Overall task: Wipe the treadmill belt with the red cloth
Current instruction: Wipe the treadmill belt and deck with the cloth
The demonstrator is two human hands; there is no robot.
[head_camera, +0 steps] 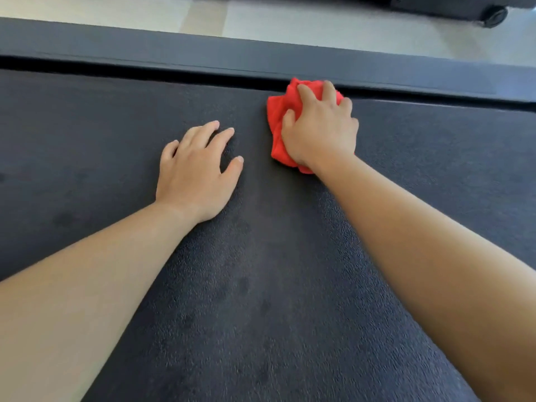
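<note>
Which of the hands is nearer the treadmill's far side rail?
Right. The right hand presses the red cloth at the side rail; the left hand rests flat mid-belt, farther back.

The treadmill belt (261,285) is found open across its near and left parts. Passage along the far edge is bounded by the raised side rail (203,50). The red cloth (282,111) lies against that edge, covered by the right hand (320,132). The left hand (194,172) is planted mid-belt, with a clear gap between the two.
</note>
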